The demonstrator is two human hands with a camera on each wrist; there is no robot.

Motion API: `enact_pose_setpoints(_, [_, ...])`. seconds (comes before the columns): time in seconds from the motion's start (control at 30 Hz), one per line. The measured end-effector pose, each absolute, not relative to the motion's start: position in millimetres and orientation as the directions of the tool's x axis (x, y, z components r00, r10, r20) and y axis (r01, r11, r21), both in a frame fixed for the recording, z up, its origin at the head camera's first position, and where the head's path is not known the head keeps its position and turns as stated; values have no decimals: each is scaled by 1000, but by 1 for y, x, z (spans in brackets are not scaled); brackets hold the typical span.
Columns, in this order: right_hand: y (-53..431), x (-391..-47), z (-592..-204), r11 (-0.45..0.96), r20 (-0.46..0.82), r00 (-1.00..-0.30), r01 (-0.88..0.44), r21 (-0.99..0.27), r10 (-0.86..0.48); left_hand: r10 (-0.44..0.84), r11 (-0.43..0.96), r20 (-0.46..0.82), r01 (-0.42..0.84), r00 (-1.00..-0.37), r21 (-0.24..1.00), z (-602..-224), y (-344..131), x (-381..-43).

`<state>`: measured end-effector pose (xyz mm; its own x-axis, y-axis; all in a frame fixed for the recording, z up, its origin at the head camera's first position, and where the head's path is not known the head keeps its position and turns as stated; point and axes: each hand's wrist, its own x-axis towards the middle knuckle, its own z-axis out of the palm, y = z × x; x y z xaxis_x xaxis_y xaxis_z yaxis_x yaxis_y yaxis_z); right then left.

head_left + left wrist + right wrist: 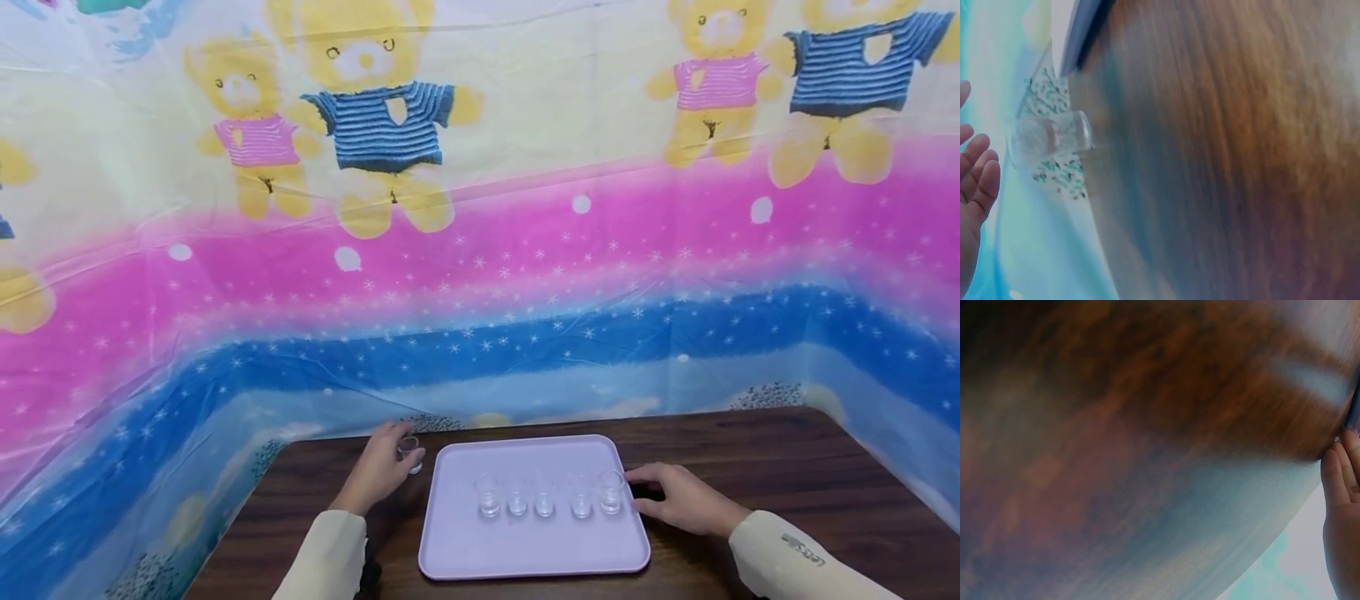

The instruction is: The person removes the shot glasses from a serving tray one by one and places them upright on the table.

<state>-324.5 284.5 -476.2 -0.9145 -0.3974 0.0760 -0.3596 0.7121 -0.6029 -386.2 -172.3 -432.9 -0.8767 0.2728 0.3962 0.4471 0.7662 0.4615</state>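
Observation:
Beside the tray's left edge, a small clear glass [410, 461] stands on the table. My left hand [382, 465] is around its near-left side in the head view. The left wrist view shows this glass [1054, 136] with a gap between it and the loosely spread fingers [984, 181]. A pale lilac tray [525, 546] carries several small clear glasses in a row. My right hand [686, 497] is at the tray's right edge, thumb and fingers apart, fingertips close to the rightmost glass [611, 497]. In the right wrist view, relaxed fingers [1335, 478] reach the tray's dark side.
The dark wood-grain table [787, 475] extends to both sides of the tray. Behind it hangs a printed cloth [517, 250] with bears and pink and blue bands, close along the table's back edge.

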Motion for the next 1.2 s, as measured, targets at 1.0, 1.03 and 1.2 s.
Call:
enact_pose_setpoints(1.0, [286,-324,-478,713,61,-924,-333,-617,-378,613,486,384,713,-690,506,-441,-118,-361])
enact_pose_setpoints(1.03, [286,-324,-478,713,61,-924,-332,-618,-377,616,479,386,715,-687,509,-442,-117,-361])
enact_pose_setpoints(1.2, [285,-325,-478,715,62,-926,-329,-616,-373,619,471,379,711,-688,522,-443,-113,-362])
